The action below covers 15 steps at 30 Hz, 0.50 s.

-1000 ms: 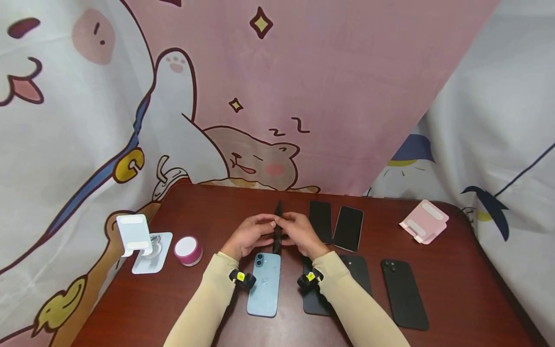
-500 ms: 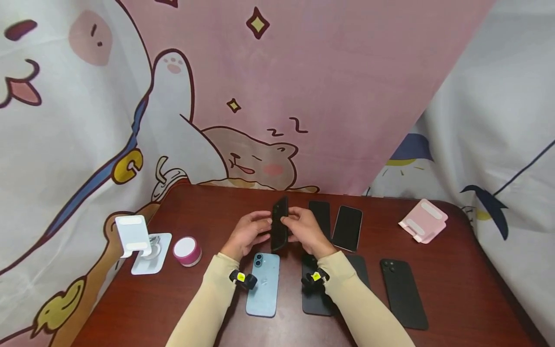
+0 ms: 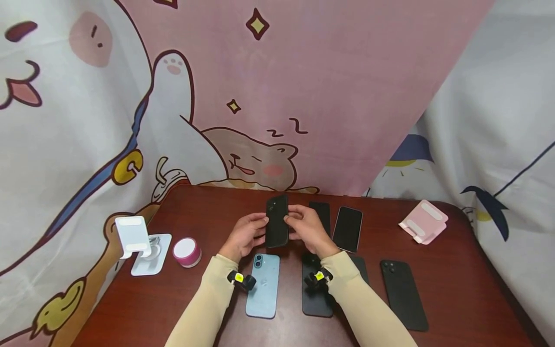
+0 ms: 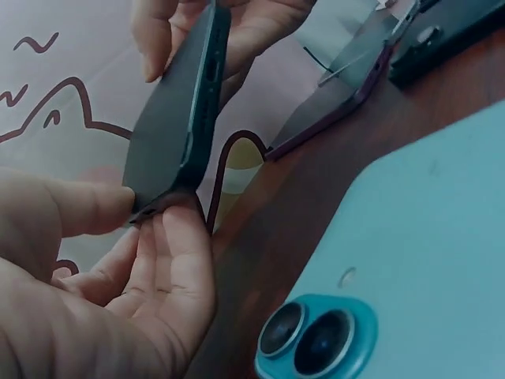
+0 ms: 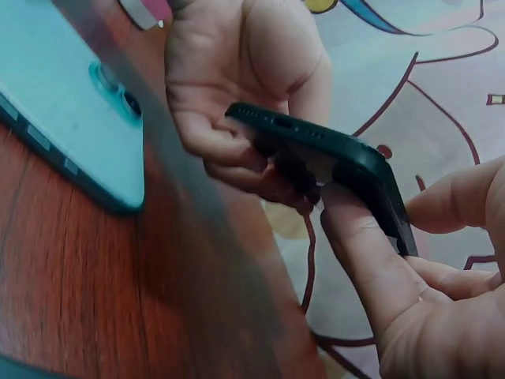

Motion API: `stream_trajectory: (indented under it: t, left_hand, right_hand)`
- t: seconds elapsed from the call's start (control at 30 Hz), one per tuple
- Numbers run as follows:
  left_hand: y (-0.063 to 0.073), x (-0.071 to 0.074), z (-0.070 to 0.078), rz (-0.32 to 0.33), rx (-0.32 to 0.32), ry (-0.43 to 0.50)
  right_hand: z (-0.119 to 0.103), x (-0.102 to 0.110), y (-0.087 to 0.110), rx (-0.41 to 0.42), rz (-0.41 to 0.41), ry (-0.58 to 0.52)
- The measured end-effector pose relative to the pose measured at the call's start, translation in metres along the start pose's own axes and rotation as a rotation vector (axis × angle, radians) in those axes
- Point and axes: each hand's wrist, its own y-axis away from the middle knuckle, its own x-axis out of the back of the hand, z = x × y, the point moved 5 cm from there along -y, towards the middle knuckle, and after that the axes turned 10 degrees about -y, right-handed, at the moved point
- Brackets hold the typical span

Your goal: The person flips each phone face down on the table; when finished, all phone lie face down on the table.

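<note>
Phones, count: seven. One black phone is held upright above the tabletop, camera corner at upper left, back toward the head camera. Left hand grips its left edge between thumb and fingers; right hand grips the opposite edge likewise. The other six lie on the tabletop: one light blue phone, back up, two lenses, just in front of the hands; one dark phone beneath the right wrist; one dark phone mostly covered by the right sleeve; one black phone with its back up at far right; two with dark screens up, the left one partly behind the right hand, the other beside it. Stands: two, one white, one pink. Short pink cylinder with white top: one. Wrist cameras: two, left and right, each with a yellow patch. Markings: faint Apple logo on the light blue back; two printed Z's on the cloth backdrop.
</note>
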Motion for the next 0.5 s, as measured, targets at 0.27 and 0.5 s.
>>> stream_trajectory:
  t: [0.27, 0.5]
  left_hand:
    - [-0.001, -0.002, 0.001, -0.003, -0.059, -0.104]
    - [0.002, -0.005, 0.000, -0.020, -0.076, -0.199]
  right_hand:
    - [0.013, 0.014, -0.004, -0.049, 0.010, 0.028]
    - [0.023, 0.019, -0.005, -0.074, -0.015, 0.052]
